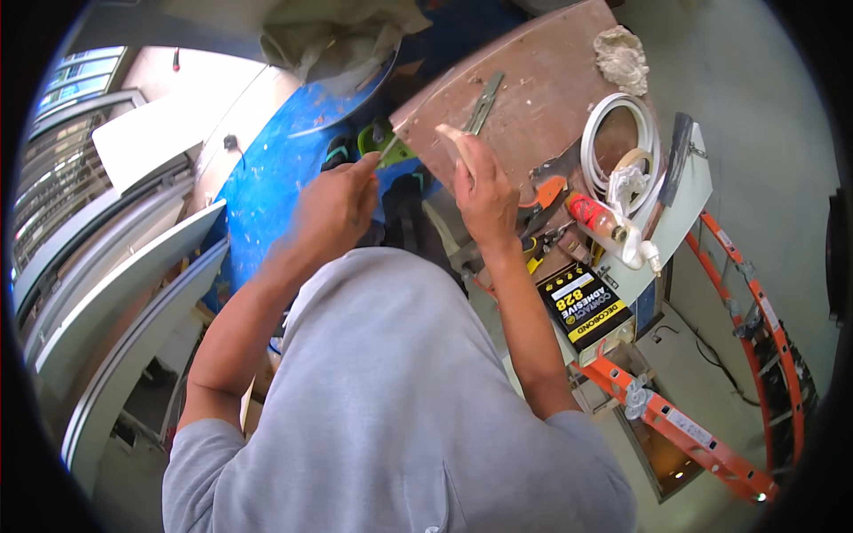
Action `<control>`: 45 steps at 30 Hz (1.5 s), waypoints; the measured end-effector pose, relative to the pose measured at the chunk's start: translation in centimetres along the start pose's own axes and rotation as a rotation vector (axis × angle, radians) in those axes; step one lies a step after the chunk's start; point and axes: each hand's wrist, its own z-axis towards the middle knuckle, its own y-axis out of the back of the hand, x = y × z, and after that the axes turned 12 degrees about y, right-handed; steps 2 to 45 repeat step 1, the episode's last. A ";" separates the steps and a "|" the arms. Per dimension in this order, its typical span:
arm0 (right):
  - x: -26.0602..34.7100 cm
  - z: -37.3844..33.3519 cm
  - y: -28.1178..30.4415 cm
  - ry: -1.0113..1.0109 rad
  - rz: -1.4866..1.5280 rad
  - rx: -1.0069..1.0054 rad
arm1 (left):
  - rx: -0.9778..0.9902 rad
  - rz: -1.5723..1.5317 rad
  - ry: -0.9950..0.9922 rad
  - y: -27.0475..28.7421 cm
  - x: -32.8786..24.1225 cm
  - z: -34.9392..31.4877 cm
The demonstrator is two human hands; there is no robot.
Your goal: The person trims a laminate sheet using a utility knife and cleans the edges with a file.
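Note:
My left hand (342, 204) is closed, slightly blurred, around a thin pale rod-like thing (389, 147) that sticks out past its fingertips. Across from it, my right hand (487, 195) grips a narrow pale tan piece (451, 137), whose exact kind I cannot make out. The two hands are apart, in front of my grey shirt. Beyond my right hand a brown board (546, 75) carries a slim metal bar-shaped fitting (484, 102).
Right of me lie a white coil of strip (589, 142), a red-labelled bottle (593, 213), an orange tool (548, 191) and a black-and-yellow container (573, 302). Orange ladders (689, 428) stand at right, pale panels (133, 302) at left. Blue sheeting (267, 169) covers the floor.

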 end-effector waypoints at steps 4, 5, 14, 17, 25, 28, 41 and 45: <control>-0.2 0.6 0.3 0.007 -0.016 -0.020 | -0.050 0.021 0.000 0.7 0.4 1.4; -0.2 0.6 0.3 0.007 -0.016 -0.020 | -0.050 0.021 0.000 0.7 0.4 1.4; -0.2 0.6 0.3 0.007 -0.016 -0.020 | -0.050 0.021 0.000 0.7 0.4 1.4; -0.2 0.6 0.3 0.007 -0.016 -0.020 | -0.050 0.021 0.000 0.7 0.4 1.4; -0.2 0.6 0.3 0.007 -0.016 -0.020 | -0.050 0.021 0.000 0.7 0.4 1.4; -0.2 0.6 0.3 0.007 -0.016 -0.020 | -0.050 0.021 0.000 0.7 0.4 1.4; -0.2 0.6 0.3 0.007 -0.016 -0.020 | -0.050 0.021 0.000 0.7 0.4 1.4; -0.2 0.6 0.3 0.007 -0.016 -0.020 | -0.050 0.021 0.000 0.7 0.4 1.4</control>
